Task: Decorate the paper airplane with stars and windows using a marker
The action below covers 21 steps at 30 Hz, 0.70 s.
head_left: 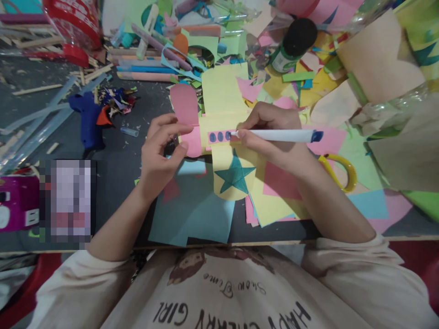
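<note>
A yellow and pink paper cutout (224, 91) lies spread in front of me, with a teal star (235, 174) on its lower flap. Across its middle runs a pink strip (223, 142) bearing several dark blue dots. My right hand (274, 130) grips a white marker (284, 135) with a blue end, its tip at the rightmost dot. On the left side, my left hand (161, 148) holds the pink flap (190, 141) of the cutout between thumb and fingers. Beneath the cutout is a blue-grey paper sheet (195, 201).
A blue glue gun (89, 119) and a phone-like blurred rectangle (70, 198) lie at left. Several markers (147, 69), a dark bottle (293, 45) and paper scraps crowd the far side. Yellow-handled scissors (348, 173) sit right of my right wrist.
</note>
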### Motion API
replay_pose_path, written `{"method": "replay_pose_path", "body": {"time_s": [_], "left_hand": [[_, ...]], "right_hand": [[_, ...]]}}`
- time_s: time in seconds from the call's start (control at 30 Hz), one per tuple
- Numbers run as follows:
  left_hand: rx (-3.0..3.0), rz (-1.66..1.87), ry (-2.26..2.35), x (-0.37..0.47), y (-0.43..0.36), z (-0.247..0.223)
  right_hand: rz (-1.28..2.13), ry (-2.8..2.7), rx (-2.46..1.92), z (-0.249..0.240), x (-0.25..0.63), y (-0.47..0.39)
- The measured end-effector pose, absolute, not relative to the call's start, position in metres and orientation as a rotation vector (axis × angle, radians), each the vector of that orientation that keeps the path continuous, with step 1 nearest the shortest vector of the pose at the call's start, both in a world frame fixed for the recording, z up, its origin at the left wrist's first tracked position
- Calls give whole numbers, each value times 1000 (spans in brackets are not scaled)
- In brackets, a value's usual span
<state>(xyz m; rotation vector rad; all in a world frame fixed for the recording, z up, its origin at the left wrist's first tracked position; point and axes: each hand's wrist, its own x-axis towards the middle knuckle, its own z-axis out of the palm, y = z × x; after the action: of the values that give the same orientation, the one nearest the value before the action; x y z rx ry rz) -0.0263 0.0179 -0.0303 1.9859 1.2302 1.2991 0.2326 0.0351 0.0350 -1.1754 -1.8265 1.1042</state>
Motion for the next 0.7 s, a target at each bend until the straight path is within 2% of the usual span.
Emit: {"method": "replay_pose_path", "body": {"time_s": [0.27,0.7], "left_hand": [[1980,1287,1267,-25,17,-29],[1959,1330,1336,-26,15,-26]], "right_hand": [[1111,-1885,-1163,37,232,35],[1309,-1407,-1129,38,227,38]]}}
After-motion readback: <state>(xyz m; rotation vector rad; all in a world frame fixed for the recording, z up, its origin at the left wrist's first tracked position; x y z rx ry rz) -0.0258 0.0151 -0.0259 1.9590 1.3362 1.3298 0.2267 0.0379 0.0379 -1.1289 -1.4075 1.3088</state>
